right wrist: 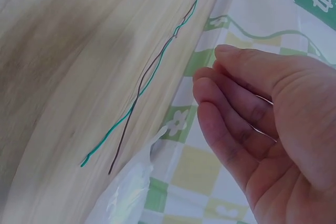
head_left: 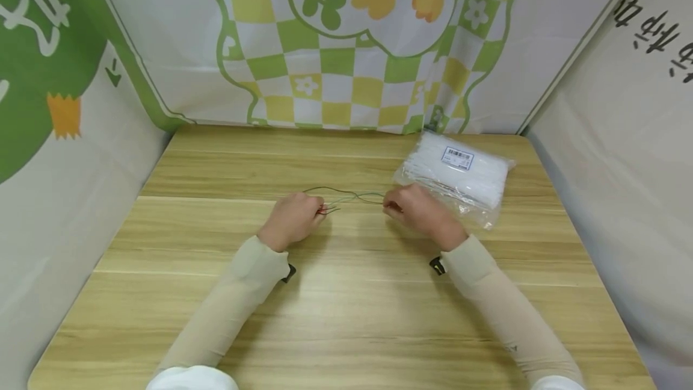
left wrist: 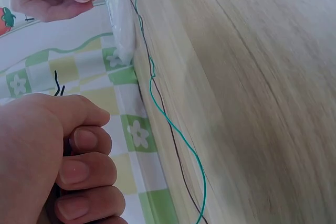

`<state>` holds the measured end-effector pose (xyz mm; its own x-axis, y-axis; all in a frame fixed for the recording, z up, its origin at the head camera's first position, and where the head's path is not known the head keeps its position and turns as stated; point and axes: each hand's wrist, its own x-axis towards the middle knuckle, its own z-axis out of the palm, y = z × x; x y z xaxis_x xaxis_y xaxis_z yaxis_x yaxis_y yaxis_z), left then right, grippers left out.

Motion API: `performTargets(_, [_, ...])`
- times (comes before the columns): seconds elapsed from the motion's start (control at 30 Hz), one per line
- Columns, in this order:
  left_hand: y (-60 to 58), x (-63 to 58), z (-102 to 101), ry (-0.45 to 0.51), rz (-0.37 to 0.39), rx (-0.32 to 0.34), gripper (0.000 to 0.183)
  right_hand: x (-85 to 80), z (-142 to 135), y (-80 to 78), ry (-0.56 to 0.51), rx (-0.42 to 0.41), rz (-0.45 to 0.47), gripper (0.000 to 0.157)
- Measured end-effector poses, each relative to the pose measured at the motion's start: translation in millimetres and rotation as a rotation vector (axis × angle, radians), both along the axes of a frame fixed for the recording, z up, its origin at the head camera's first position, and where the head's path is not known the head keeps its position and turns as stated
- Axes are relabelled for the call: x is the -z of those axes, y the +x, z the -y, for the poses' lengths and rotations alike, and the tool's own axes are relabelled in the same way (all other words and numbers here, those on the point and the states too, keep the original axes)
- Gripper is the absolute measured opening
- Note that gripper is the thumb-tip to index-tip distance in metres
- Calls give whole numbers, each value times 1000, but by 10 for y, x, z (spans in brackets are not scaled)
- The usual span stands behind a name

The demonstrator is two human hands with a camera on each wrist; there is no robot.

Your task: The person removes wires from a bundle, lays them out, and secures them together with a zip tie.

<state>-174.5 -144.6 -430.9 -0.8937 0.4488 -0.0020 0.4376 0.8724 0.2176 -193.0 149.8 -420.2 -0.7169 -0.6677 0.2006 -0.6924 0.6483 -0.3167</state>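
Note:
My left hand (head_left: 295,216) grips some thin wires in its curled fingers. Dark wire ends (left wrist: 56,83) poke out above the fist in the left wrist view, and the head view shows red beside its fingertips. On the tabletop lie a green wire (left wrist: 203,179) and a dark brown wire (right wrist: 124,128), loosely crossing each other between the hands. Near their right ends hovers my right hand (head_left: 421,209), its fingers loosely bent with nothing between them. In the right wrist view, the free ends of both wires lie apart from that hand.
A clear plastic bag (head_left: 476,182) of white strips, with a label on it, lies at the back right, close beside the right hand. The wooden table (head_left: 346,318) is bounded by a patterned cloth (head_left: 335,77) behind and fabric walls at both sides.

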Motion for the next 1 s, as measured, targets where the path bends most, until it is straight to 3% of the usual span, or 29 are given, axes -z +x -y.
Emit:
performTargets(0.47, [-5,10,-191,-32,-48,-5,33,-36,160,101,18,0,20,7])
performTargets(0.8, [43,29,-262,-65,-148,3,32,-72,324,215,-36,-26,-4,9])
performTargets(1.0, [78,4,-334,-32,-108,-2,30,-73,402,282,-78,-24,-17,9])
